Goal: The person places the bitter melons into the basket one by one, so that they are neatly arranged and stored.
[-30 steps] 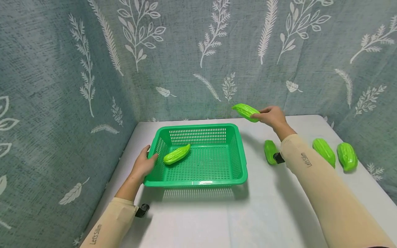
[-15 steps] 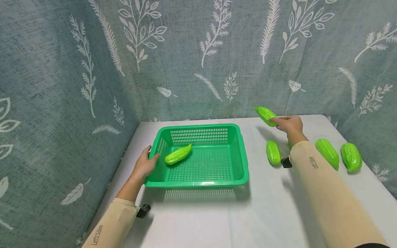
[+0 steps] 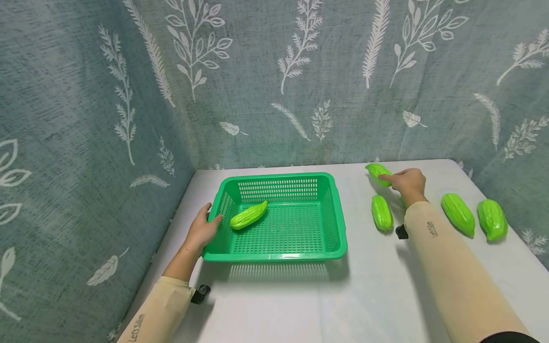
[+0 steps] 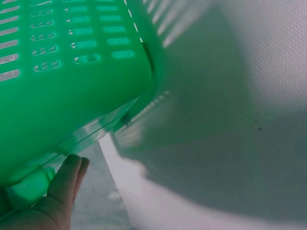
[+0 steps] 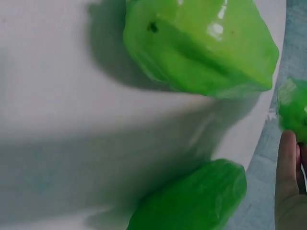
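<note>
My right hand (image 3: 409,185) pinches a light green bitter melon (image 3: 377,172) by its near end, low over the far side of the white table. In the right wrist view, fingertips meet that melon (image 5: 293,108) at the right edge. My left hand (image 3: 203,228) grips the left rim of a green plastic basket (image 3: 274,257), thumb over the inside. The left wrist view shows its fingers against the basket wall (image 4: 72,96). One bitter melon (image 3: 249,216) lies tilted in the basket's left part. Another melon (image 3: 382,213) lies just nearer than the held one.
Two more bitter melons (image 3: 458,214) lie side by side right of my right forearm. A sliver of green shows behind the right wrist, mostly hidden. Leaf-patterned grey-green cloth (image 3: 257,71) stands along the back and left of the table (image 3: 274,305).
My right hand has carried the bitter melon to the right and lowered it toward the table, away from the basket. The left hand and basket have stayed in place.
</note>
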A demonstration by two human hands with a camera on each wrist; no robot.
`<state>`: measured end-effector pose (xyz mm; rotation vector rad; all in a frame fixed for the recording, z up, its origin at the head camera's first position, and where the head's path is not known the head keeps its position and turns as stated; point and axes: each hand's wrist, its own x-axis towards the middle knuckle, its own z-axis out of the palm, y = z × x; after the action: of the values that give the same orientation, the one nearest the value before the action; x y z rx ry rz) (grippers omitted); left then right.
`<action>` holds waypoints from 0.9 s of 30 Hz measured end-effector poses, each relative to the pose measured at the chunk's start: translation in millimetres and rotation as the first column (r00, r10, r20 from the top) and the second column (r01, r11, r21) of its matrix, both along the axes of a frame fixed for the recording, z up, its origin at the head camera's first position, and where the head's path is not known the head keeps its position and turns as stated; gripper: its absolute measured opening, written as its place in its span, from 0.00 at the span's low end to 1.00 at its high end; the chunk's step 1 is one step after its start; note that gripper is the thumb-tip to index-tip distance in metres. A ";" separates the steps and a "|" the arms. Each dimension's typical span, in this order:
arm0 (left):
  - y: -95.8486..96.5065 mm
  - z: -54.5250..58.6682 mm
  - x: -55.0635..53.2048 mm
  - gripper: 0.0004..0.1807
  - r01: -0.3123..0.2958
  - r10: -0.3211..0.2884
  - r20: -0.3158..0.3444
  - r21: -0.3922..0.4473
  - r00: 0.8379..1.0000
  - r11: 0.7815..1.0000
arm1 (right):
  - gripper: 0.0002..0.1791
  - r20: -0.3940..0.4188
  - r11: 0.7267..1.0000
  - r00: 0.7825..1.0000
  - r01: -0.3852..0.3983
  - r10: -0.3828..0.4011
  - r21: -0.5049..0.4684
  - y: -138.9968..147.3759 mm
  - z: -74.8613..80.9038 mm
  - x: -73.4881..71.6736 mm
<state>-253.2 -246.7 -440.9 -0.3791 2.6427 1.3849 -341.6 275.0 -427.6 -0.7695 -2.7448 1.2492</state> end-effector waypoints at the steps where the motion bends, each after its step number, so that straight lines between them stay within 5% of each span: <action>1: 0.4 0.0 0.0 0.38 -0.001 0.001 -0.001 0.004 1.000 1.000 | 0.35 0.006 1.000 1.000 -0.003 0.003 0.008 -0.6 -0.9 0.1; 10: 2.9 -1.1 -1.3 0.38 0.002 -0.002 0.000 0.010 1.000 1.000 | 0.38 0.030 0.993 0.999 -0.031 0.028 0.116 -4.5 -8.0 2.7; 19: 1.8 -0.7 -2.5 0.38 -0.009 0.009 -0.009 -0.001 1.000 1.000 | 0.49 0.086 0.993 0.995 -0.053 0.044 0.102 -4.9 -1.0 0.9; 27: 0.1 -1.0 -0.8 0.38 -0.009 0.009 -0.006 -0.008 1.000 1.000 | 0.39 0.051 0.997 0.997 -0.066 0.064 0.048 -10.0 8.5 -1.6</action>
<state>-254.0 -246.7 -441.8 -0.3896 2.6556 1.3801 -343.2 265.0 -419.1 -0.7220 -2.8500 1.1843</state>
